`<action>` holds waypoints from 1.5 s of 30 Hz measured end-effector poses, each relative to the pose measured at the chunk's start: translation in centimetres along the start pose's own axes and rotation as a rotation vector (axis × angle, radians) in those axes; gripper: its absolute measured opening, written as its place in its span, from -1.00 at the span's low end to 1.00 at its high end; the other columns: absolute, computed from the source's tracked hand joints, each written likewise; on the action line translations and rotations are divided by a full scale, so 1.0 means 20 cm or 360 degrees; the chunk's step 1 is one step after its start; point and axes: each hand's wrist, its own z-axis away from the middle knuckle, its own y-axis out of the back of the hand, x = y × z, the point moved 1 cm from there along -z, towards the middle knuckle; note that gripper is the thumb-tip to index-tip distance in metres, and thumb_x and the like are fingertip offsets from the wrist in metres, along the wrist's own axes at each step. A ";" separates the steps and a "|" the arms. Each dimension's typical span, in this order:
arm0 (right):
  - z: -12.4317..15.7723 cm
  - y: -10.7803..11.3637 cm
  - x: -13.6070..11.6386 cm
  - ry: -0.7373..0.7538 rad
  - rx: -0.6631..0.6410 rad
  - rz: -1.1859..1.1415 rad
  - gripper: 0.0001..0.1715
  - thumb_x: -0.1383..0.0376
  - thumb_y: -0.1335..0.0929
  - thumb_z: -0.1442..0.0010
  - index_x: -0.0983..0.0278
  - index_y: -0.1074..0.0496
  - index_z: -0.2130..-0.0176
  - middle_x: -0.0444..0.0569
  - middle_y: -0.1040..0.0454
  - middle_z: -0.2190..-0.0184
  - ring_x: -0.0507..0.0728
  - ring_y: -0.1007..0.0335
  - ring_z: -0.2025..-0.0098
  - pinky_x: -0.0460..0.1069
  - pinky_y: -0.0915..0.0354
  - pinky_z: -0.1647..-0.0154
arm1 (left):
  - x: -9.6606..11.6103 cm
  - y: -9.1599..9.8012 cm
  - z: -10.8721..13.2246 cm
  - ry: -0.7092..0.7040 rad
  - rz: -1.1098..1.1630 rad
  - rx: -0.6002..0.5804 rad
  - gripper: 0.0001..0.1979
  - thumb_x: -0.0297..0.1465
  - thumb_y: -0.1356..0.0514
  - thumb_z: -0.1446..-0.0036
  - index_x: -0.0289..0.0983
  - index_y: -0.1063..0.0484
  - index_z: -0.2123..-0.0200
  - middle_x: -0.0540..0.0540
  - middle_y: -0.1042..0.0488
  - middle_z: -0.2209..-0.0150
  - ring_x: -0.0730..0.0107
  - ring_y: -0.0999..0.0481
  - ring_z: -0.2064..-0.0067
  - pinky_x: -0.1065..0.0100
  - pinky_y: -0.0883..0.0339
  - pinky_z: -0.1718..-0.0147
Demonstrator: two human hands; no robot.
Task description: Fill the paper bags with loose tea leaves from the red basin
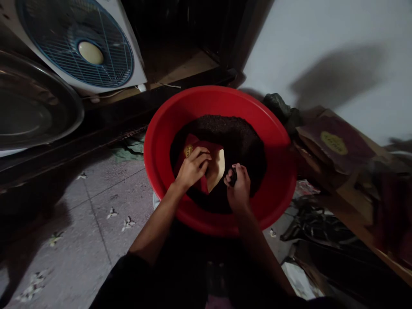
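A big red plastic basin (161, 141) stands on the floor, holding a heap of dark loose grains (238, 137). In the basin lies a red bag (191, 148) with a pale open mouth and a yellow label. My left hand (192, 166) grips the bag's edge, fingers curled over it. My right hand (238, 185) is closed around a fistful of the dark grains, just right of the bag's opening.
A white box fan (83, 47) leans at the back left beside a large metal pan (32, 111). Flattened cardboard boxes (334, 146) and dark bags (315, 223) crowd the right side. The grey tiled floor (90, 223) has small scraps on it. A white wall (322, 43) rises behind.
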 end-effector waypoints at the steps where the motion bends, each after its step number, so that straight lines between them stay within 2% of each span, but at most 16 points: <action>1: 0.02 -0.04 -0.02 0.0058 -0.0057 0.0035 -0.75 0.12 -0.39 -0.13 0.20 -0.36 0.24 -0.27 -0.37 0.54 -0.06 -0.28 0.53 -0.17 -0.18 0.55 | 0.00 0.00 0.01 -0.0004 -0.0010 -0.0049 -0.82 -0.54 -0.08 -0.25 -0.23 -0.45 0.20 -0.10 -0.45 0.06 0.39 -0.51 0.02 0.33 -0.46 0.04; 3: 0.02 -0.09 -0.06 0.0224 -0.0266 0.0256 -0.68 0.17 -0.42 -0.12 0.19 -0.43 0.11 -0.15 -0.54 0.29 0.01 -0.47 0.24 -0.07 -0.38 0.21 | 0.01 0.00 0.01 0.0021 -0.0030 -0.0069 -0.82 -0.52 -0.08 -0.27 -0.22 -0.45 0.17 -0.10 -0.45 0.06 0.39 -0.51 0.02 0.32 -0.47 0.04; 5: 0.00 -0.10 -0.08 0.0436 -0.0459 0.0538 -0.55 0.18 -0.44 -0.10 0.17 -0.45 -0.01 -0.05 -0.52 0.00 0.11 -0.43 -0.06 0.04 -0.32 -0.10 | 0.01 0.01 0.01 0.0077 -0.0043 0.0047 -0.81 -0.53 -0.08 -0.26 -0.22 -0.45 0.17 -0.09 -0.47 0.08 0.39 -0.52 0.03 0.32 -0.47 0.05; 8: -0.10 -0.02 -0.05 0.0684 -0.0302 0.0884 -0.52 0.15 -0.35 -0.22 0.19 -0.38 -0.12 0.06 -0.42 -0.16 0.19 -0.34 -0.18 0.14 -0.28 -0.18 | 0.01 0.05 0.00 0.0201 -0.0064 0.0388 -0.79 -0.59 -0.08 -0.22 -0.23 -0.46 0.23 -0.07 -0.48 0.14 0.40 -0.52 0.07 0.32 -0.47 0.06; 10: -0.16 0.07 0.02 0.0481 -0.0367 0.1372 -0.48 0.17 -0.23 -0.31 0.23 -0.28 -0.22 0.14 -0.37 -0.20 0.20 -0.34 -0.18 0.17 -0.28 -0.17 | 0.00 0.07 -0.01 0.0283 -0.0083 0.0562 -0.79 -0.61 -0.08 -0.20 -0.23 -0.47 0.27 -0.06 -0.49 0.18 0.41 -0.53 0.09 0.30 -0.47 0.06; 14: -0.12 0.21 0.19 -0.0356 -0.1175 0.2231 -0.19 0.14 -0.45 -0.09 0.26 -0.29 -0.27 0.27 -0.28 -0.27 0.40 -0.21 -0.30 0.26 -0.17 -0.25 | -0.01 0.08 -0.01 0.0375 -0.0111 0.0687 -0.80 -0.60 -0.10 -0.19 -0.23 -0.47 0.30 -0.04 -0.50 0.22 0.40 -0.54 0.10 0.28 -0.47 0.05; 17: -0.02 0.24 0.24 -0.0528 -0.1498 0.2488 0.03 0.09 -0.53 0.04 0.16 -0.21 -0.33 0.32 -0.08 -0.37 0.59 0.03 -0.38 0.38 -0.11 -0.23 | -0.01 0.07 -0.01 0.0355 -0.0119 0.0700 -0.78 -0.59 -0.09 -0.22 -0.23 -0.49 0.27 -0.06 -0.50 0.21 0.41 -0.54 0.11 0.28 -0.47 0.05; 20: 0.04 0.25 0.24 -0.0468 -0.1650 0.2628 -0.11 0.17 -0.41 -0.16 0.14 -0.09 -0.38 0.27 0.00 -0.41 0.52 0.16 -0.44 0.33 -0.02 -0.29 | -0.02 0.08 -0.02 0.0345 -0.0146 0.0739 -0.79 -0.58 -0.08 -0.24 -0.24 -0.50 0.26 -0.07 -0.51 0.20 0.41 -0.54 0.11 0.28 -0.47 0.05; 25: 0.00 0.27 0.27 -0.0395 -0.1572 0.2436 -0.23 0.39 -0.47 0.06 0.29 -0.40 -0.17 0.22 -0.38 -0.18 0.39 -0.24 -0.26 0.19 -0.10 -0.27 | -0.02 0.09 -0.02 0.0435 -0.0154 0.0762 -0.82 -0.58 -0.11 -0.21 -0.24 -0.48 0.29 -0.06 -0.52 0.21 0.41 -0.54 0.11 0.28 -0.47 0.04; 27: -0.03 0.27 0.27 -0.0407 -0.1537 0.2306 -0.31 0.39 -0.50 0.15 0.29 -0.48 -0.04 0.12 -0.50 -0.03 0.29 -0.43 -0.05 0.07 -0.29 -0.08 | -0.02 0.09 -0.02 0.0421 -0.0134 0.0725 -0.82 -0.57 -0.10 -0.22 -0.24 -0.47 0.29 -0.06 -0.51 0.22 0.42 -0.54 0.12 0.29 -0.46 0.04; 30: -0.08 0.22 0.23 -0.0329 -0.1370 0.2115 -0.54 0.29 -0.46 0.07 0.27 -0.49 0.10 -0.04 -0.54 0.17 0.13 -0.46 0.18 -0.03 -0.35 0.18 | -0.03 0.07 -0.01 0.0455 -0.0153 0.0703 -0.85 -0.51 -0.11 -0.25 -0.24 -0.45 0.17 -0.07 -0.51 0.20 0.41 -0.54 0.13 0.30 -0.46 0.07; 33: -0.10 0.12 0.13 -0.0051 -0.0866 0.1792 -0.74 0.22 -0.34 -0.09 0.26 -0.43 0.19 -0.12 -0.48 0.31 0.09 -0.40 0.25 -0.05 -0.32 0.23 | -0.04 0.06 0.00 0.0564 -0.0162 0.0744 -0.75 -0.44 -0.14 -0.25 -0.23 -0.36 0.00 -0.10 -0.52 0.17 0.38 -0.55 0.14 0.30 -0.46 0.11; 35: -0.09 0.04 0.05 0.0128 -0.0438 0.1332 -0.76 0.17 -0.34 -0.11 0.25 -0.40 0.23 -0.15 -0.43 0.40 0.07 -0.38 0.34 -0.06 -0.31 0.33 | -0.04 0.06 0.00 0.0594 -0.0149 0.0707 -0.73 -0.42 -0.14 -0.24 -0.22 -0.33 -0.02 -0.10 -0.52 0.16 0.36 -0.55 0.14 0.29 -0.46 0.12; 37: -0.06 -0.04 -0.02 0.0204 -0.0225 0.0891 -0.70 0.09 -0.37 -0.12 0.23 -0.41 0.21 -0.15 -0.45 0.41 0.06 -0.39 0.40 -0.06 -0.33 0.42 | -0.03 0.05 -0.01 0.0552 -0.0164 0.0614 -0.79 -0.43 -0.13 -0.23 -0.22 -0.35 0.05 -0.09 -0.51 0.17 0.35 -0.53 0.14 0.29 -0.44 0.12; 41: -0.01 -0.19 -0.12 0.0438 -0.0482 0.0665 -0.62 0.06 -0.37 -0.20 0.19 -0.46 0.05 -0.03 -0.53 0.07 0.13 -0.50 0.11 0.05 -0.46 0.12 | -0.01 0.04 -0.03 0.0427 -0.0228 0.0403 -0.85 -0.46 -0.12 -0.17 -0.24 -0.39 0.18 -0.08 -0.49 0.22 0.32 -0.49 0.15 0.29 -0.41 0.14; 45: -0.06 -0.19 -0.14 0.0806 -0.0526 0.0832 -0.65 0.11 -0.32 -0.30 0.19 -0.50 0.00 0.01 -0.50 -0.08 0.14 -0.40 -0.14 0.11 -0.28 -0.22 | -0.02 0.03 -0.03 0.0531 -0.0317 0.0344 -0.86 -0.48 -0.13 -0.15 -0.22 -0.41 0.21 -0.07 -0.49 0.24 0.30 -0.48 0.15 0.27 -0.40 0.13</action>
